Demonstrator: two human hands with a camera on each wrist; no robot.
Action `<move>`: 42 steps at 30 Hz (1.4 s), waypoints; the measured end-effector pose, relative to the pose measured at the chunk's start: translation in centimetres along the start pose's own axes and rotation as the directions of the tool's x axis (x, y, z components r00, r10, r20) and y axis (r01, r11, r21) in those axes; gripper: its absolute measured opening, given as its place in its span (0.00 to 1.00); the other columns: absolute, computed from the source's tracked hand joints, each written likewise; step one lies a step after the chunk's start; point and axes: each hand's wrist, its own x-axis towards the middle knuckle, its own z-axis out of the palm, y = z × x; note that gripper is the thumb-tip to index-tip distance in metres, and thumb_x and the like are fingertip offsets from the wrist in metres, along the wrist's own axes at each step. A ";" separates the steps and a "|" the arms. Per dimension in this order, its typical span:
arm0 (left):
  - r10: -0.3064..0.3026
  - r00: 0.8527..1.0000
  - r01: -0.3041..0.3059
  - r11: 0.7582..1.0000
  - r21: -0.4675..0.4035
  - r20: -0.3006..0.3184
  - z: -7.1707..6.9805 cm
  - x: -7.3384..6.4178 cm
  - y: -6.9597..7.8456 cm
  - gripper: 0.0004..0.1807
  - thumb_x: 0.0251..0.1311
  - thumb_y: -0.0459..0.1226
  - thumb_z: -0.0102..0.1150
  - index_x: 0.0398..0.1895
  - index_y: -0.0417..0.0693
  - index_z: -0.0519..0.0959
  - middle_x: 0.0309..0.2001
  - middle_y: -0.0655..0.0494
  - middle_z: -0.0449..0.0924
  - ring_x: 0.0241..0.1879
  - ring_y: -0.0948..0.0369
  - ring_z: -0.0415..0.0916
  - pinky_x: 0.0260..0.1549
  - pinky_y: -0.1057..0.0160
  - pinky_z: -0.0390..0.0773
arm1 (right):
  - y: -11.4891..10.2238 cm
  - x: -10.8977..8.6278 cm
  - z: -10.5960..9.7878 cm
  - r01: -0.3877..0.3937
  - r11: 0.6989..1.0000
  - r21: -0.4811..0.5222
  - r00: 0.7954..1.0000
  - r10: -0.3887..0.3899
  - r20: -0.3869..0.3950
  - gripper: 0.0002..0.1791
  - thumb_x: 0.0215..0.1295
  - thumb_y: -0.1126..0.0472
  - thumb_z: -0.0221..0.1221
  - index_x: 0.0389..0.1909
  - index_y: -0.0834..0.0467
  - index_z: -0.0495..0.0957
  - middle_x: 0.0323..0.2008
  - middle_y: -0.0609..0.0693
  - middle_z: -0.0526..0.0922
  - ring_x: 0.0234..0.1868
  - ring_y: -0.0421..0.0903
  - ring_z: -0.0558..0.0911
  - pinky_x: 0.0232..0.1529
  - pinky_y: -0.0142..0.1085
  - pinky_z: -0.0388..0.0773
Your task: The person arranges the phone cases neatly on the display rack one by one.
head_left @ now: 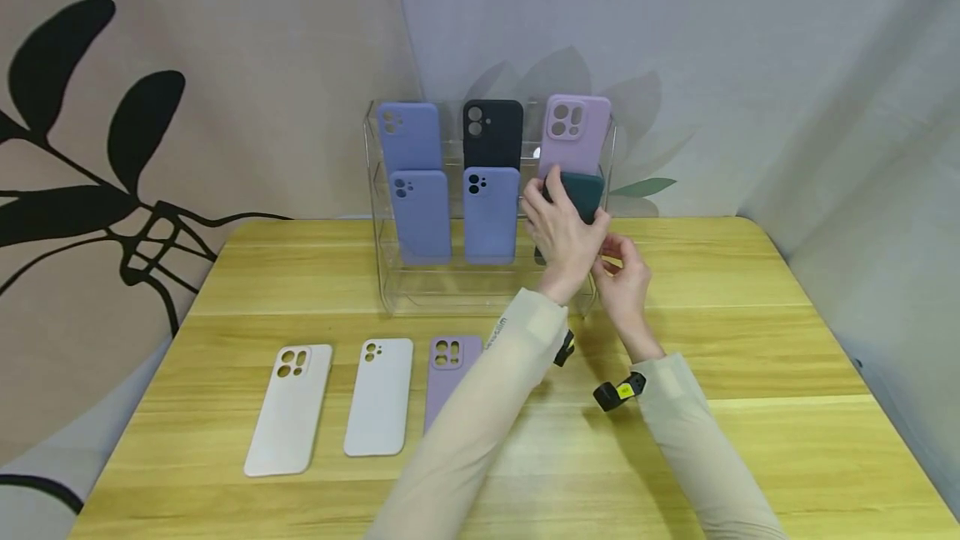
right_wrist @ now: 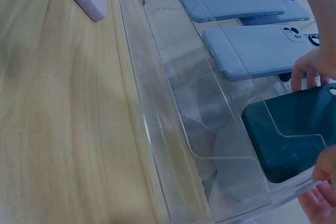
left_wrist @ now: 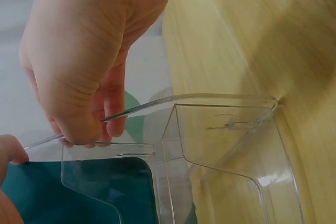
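Note:
A clear stepped display rack point(head_left: 465, 304) stands at the back of the table. My left hand point(head_left: 566, 236) grips a dark green phone case point(head_left: 587, 192) by its two sides, at the right of the rack's lower tier. The left wrist view shows the case's lower part behind the clear front lip. With thumb and fingers, my right hand point(left_wrist: 89, 51) pinches the rack's right side edge. Behind the green case leans a lilac phone case point(head_left: 576, 150). Two blue phone cases, one on the left point(head_left: 422, 223) and one in the middle point(head_left: 491, 227), share the lower tier.
Another blue case point(head_left: 412, 140) and a black case point(head_left: 497, 146) lean in the upper tier. On the table in front lie two white cases, one at left point(head_left: 285, 419) and one beside it point(head_left: 381, 407), plus a purple case point(head_left: 444, 386) partly hidden by my left sleeve.

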 end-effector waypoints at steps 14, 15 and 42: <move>0.016 1.000 -0.016 0.995 0.102 0.001 -0.5 0.2 0.0 0.46 0.49 0.50 0.65 0.69 0.51 0.53 0.61 0.45 0.53 0.56 0.51 0.56 0.45 0.53 0.66 | -0.1 -0.1 0.1 -0.005 1.000 -0.007 1.000 0.005 0.002 0.12 0.54 0.75 0.58 0.42 0.72 0.74 0.37 0.65 0.80 0.39 0.58 0.81 0.37 0.50 0.80; 0.032 0.999 -0.032 0.994 0.109 0.006 -0.7 0.2 0.0 0.46 0.49 0.50 0.65 0.69 0.52 0.53 0.63 0.44 0.52 0.57 0.50 0.55 0.46 0.53 0.65 | -0.1 -0.1 0.1 -0.003 1.000 -0.009 1.000 0.003 0.002 0.12 0.54 0.75 0.58 0.42 0.72 0.74 0.37 0.65 0.80 0.39 0.58 0.81 0.38 0.50 0.80; 0.235 0.961 -0.240 0.970 -0.021 -0.143 -10.9 2.5 -6.4 0.38 0.46 0.36 0.67 0.62 0.41 0.62 0.61 0.41 0.57 0.58 0.46 0.57 0.51 0.46 0.63 | -0.5 -0.3 0.3 -0.016 1.000 0.027 1.000 0.016 -0.008 0.13 0.55 0.78 0.55 0.43 0.72 0.75 0.38 0.65 0.81 0.41 0.58 0.80 0.38 0.24 0.77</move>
